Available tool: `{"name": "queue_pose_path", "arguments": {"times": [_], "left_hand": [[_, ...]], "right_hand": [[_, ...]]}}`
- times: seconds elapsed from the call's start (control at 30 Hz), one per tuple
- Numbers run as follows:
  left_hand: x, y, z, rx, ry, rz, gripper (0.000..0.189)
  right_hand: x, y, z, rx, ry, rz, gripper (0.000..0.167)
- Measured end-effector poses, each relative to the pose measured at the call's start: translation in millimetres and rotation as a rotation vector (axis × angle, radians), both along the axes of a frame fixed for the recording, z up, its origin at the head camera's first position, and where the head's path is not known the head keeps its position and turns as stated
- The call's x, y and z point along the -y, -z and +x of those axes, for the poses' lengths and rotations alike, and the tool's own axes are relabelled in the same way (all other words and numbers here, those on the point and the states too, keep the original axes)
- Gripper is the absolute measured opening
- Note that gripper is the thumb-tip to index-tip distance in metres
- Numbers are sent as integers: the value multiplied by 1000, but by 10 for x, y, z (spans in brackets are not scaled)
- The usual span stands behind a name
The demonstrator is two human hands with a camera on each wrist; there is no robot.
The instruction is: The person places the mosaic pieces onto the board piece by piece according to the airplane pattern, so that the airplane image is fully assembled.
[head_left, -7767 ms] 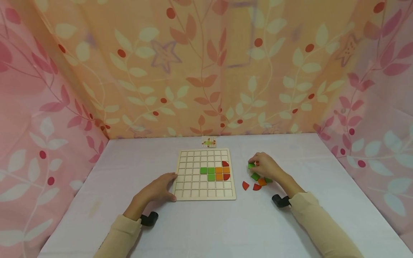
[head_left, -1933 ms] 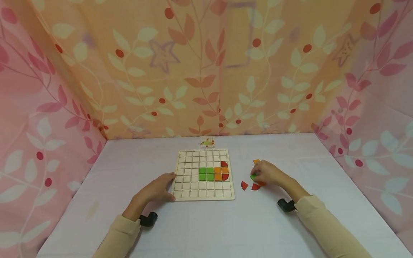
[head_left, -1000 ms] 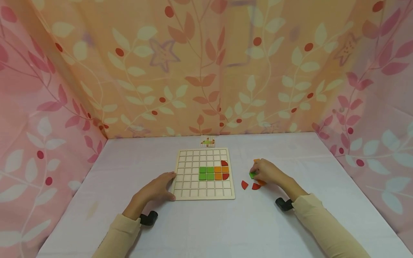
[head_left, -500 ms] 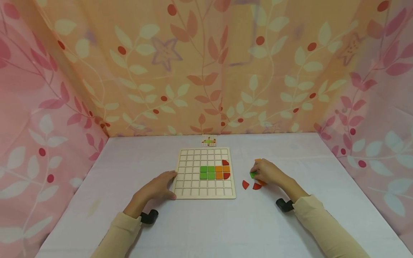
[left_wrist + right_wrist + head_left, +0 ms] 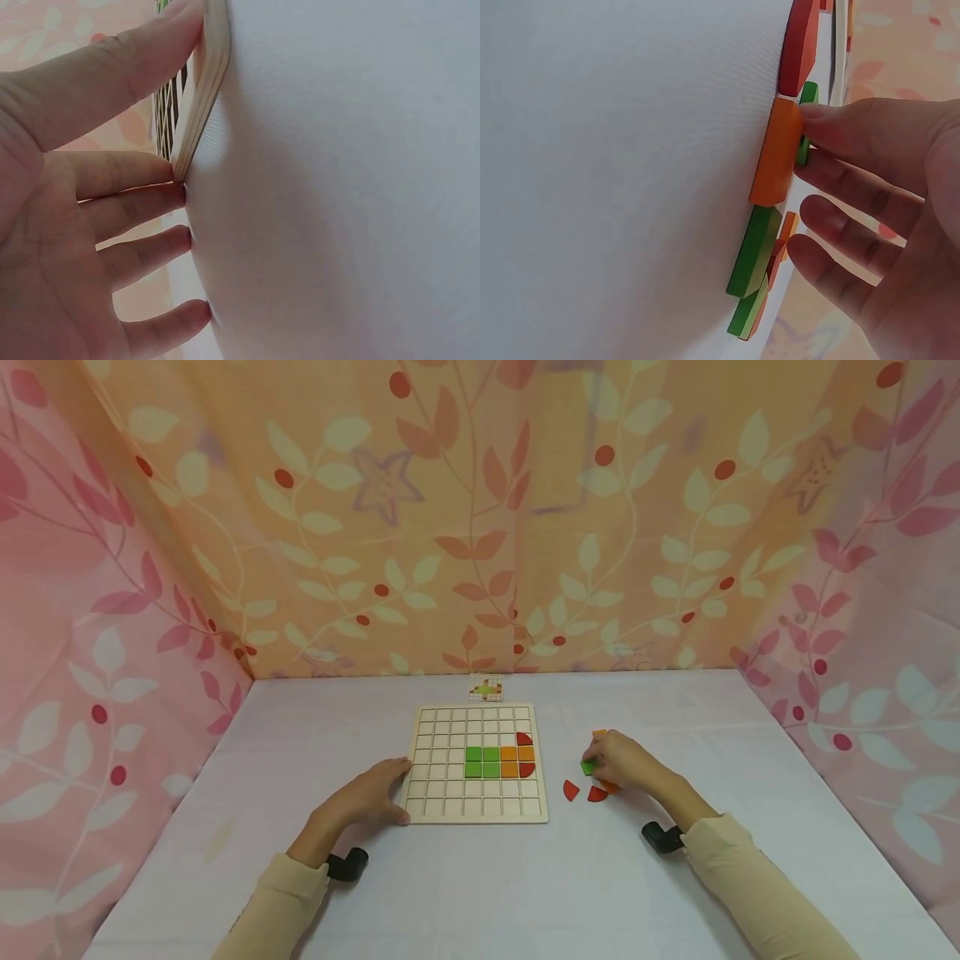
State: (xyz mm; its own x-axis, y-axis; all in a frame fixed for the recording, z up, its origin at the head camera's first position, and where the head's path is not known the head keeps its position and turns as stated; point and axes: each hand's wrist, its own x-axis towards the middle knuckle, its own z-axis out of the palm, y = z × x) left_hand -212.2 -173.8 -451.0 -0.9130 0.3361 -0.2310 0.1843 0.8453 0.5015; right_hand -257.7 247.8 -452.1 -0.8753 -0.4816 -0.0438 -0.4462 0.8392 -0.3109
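Note:
A wooden grid board (image 5: 442, 810) lies on the white table, with green squares (image 5: 482, 762), orange squares (image 5: 509, 762) and two red quarter-circles (image 5: 525, 739) on its right half. My left hand (image 5: 369, 795) is at its left edge; in the left wrist view the thumb (image 5: 127, 71) lies on the board near a corner and the fingers extend along the side. Right of the board, my right hand (image 5: 621, 760) pinches a green tile (image 5: 808, 124) between thumb and index finger, low over the loose pieces. The other fingers are slightly bent.
Loose near the right hand are red quarter-circles (image 5: 571, 790), an orange piece (image 5: 775, 154) and more green pieces (image 5: 753, 251); the hand covers part of them in the head view. A small pattern card (image 5: 486, 687) stands behind the board. Floral cloth (image 5: 480, 527) encloses the table.
Since the oldest frame, a fourth-corner green square has appeared on the board, completing a green block. The right hand has shifted slightly nearer among the loose pieces. The left hand stays put.

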Motion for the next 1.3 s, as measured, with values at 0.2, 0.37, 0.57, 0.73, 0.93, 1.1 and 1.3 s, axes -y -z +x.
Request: {"name": "queue_pose_path", "arguments": {"times": [0.2,0.37,0.57,0.73,0.93,1.1,1.3], "left_hand": [[6,3,3,6,-2,-4,89],[-3,-14,12,9,1,2,89],[-2,-1,16,19,-1,1,89],[14,14,-13,12,-5,-10,90],[18,14,-43,14,-8,-3,90],[9,5,-44,15,-1,-3,90],[9,-20,-26,19,4,-5,90]], "right_hand": [[10,17,-11,39,45,-35,21],[2,5,-18,62,82,-78,24],[42,-48,-25,108,117,-136,28],[128,-124,-61,111,123,-176,27],[226,-197,-105,110,123,-189,27],[320,-240,-161,71,79,-171,27],[462,-288,-216,30,11,-172,27]]}}
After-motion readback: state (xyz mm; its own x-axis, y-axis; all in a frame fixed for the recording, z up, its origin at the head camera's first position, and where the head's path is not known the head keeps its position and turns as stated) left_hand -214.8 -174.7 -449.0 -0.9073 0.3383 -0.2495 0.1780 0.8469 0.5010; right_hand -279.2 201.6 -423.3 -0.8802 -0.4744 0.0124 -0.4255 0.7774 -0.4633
